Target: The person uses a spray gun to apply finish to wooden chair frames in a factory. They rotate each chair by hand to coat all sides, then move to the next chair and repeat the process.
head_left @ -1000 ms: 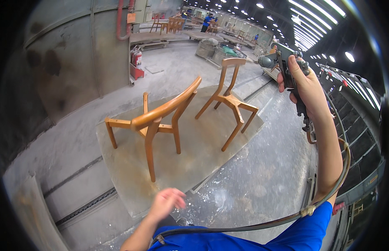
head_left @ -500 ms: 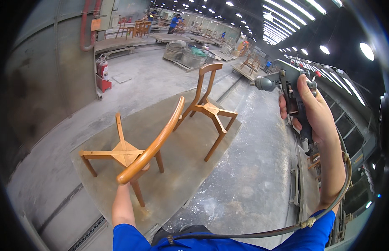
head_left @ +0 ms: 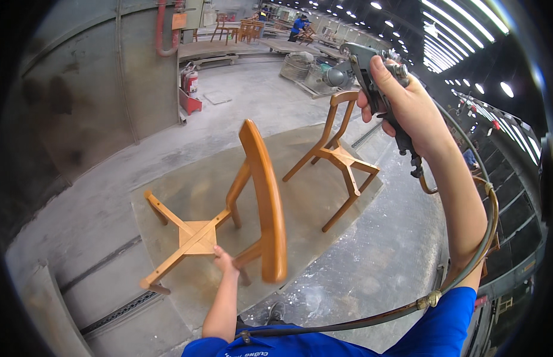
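Note:
My right hand (head_left: 401, 98) is raised at the upper right, wrapped round the handle of a spray gun (head_left: 367, 77) with a rounded grey cup. A hose runs from its handle along my forearm and across my front. Down low, my left hand (head_left: 226, 260) grips the frame of a wooden chair (head_left: 267, 208) beside its cross-shaped seat support (head_left: 198, 237); the fingers are partly hidden under the wood. The chair's curved top rail points toward me. Farther off stands a second wooden chair (head_left: 342, 157) of the same kind, apart from both hands.
Both chairs stand on a flat brownish board (head_left: 300, 238) on the grey floor. Floor rails (head_left: 119, 312) run at the left. A fire extinguisher (head_left: 191, 83) in a red stand is by the metal wall (head_left: 92, 107). Drums (head_left: 300, 68) and a person in blue (head_left: 298, 27) are farther back.
The near chair has been turned, so its top rail swung round to the right of the seat frame. My right hand with the spray gun has moved left and up. The view has shifted.

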The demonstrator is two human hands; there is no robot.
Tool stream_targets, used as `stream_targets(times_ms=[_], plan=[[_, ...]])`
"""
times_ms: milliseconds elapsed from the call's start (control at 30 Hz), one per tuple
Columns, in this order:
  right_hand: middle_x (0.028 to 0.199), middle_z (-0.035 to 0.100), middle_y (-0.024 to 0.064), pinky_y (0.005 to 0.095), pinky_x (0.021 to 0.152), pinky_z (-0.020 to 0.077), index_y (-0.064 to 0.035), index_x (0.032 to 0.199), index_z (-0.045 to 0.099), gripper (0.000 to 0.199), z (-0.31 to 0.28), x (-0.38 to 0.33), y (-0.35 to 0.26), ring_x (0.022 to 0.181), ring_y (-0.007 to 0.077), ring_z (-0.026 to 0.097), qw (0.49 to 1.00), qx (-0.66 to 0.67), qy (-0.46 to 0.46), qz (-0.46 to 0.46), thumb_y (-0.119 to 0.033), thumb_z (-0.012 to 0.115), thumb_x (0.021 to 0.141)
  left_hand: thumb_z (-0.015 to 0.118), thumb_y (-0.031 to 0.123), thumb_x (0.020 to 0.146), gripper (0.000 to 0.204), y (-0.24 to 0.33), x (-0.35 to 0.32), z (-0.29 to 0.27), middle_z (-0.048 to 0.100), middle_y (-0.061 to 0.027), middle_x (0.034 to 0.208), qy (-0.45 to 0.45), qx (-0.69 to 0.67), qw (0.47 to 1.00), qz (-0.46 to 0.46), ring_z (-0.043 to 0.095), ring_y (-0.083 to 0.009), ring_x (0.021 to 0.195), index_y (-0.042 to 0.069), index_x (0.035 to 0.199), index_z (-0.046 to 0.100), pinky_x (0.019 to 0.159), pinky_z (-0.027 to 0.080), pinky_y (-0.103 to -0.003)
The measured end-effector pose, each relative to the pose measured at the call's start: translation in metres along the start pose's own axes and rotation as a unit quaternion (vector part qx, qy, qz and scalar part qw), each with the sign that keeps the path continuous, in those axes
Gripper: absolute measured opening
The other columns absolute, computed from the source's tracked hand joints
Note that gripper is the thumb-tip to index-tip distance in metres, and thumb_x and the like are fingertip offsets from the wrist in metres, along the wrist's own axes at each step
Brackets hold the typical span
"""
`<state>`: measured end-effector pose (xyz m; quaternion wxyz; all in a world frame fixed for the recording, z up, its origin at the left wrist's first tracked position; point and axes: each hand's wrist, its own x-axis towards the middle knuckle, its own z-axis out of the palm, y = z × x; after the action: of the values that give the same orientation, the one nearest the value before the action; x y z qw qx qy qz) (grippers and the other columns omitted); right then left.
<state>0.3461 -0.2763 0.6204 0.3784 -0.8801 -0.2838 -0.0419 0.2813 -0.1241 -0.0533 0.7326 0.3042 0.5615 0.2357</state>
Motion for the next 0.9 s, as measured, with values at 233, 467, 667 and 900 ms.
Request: stream_targets(times_ms=[233,467,667,900], plan=[[0.078,0.067,0.0067,0.0187,0.042,0.0372,-0.003,0.116,0.059,0.062,-0.066,-0.115,0.025,0.056,0.0055,0.056,0.997,0.051,0.057,0.007,-0.062,0.047,0.101,0.037,0.055,0.105,0.072,0.087,0.032,0.048,0.062,-0.0326,0.125,-0.337,0.362,0.852,-0.171,0.067,-0.0473,0.106,-0.006,0.145,0.037,0.088,0.058,-0.053],[0.076,0.064,0.0159,0.0217,0.04,0.0395,-0.0039,0.15,0.04,0.108,-0.076,-0.325,0.091,0.053,0.0184,0.061,0.957,0.21,0.162,0.119,-0.08,0.062,0.078,0.07,0.056,0.087,0.068,0.174,0.023,-0.087,0.073,-0.0234,0.097,-0.088,0.646,0.581,0.487,0.072,-0.0403,0.09,-0.004,0.119,0.065,0.081,0.057,-0.044],[0.076,0.064,0.0167,0.0225,0.04,0.0397,-0.0059,0.148,0.046,0.109,-0.051,-0.39,0.134,0.057,0.0226,0.065,0.869,0.308,0.37,0.119,-0.075,0.075,0.068,0.07,0.059,0.085,0.065,0.168,0.008,-0.127,0.073,-0.0263,0.088,-0.15,0.723,0.638,0.22,0.072,-0.0401,0.092,-0.006,0.087,0.073,0.081,0.056,-0.046],[0.091,0.067,0.0165,0.0223,0.046,0.0404,-0.0125,0.147,0.051,0.097,-0.054,-0.398,0.16,0.066,0.0211,0.067,0.9,0.335,0.242,0.139,-0.071,0.074,0.073,0.069,0.057,0.087,0.062,0.172,-0.047,-0.114,0.074,-0.0202,0.079,-0.144,0.704,0.661,0.215,0.074,-0.0341,0.084,-0.005,0.084,0.074,0.077,0.056,-0.043]])
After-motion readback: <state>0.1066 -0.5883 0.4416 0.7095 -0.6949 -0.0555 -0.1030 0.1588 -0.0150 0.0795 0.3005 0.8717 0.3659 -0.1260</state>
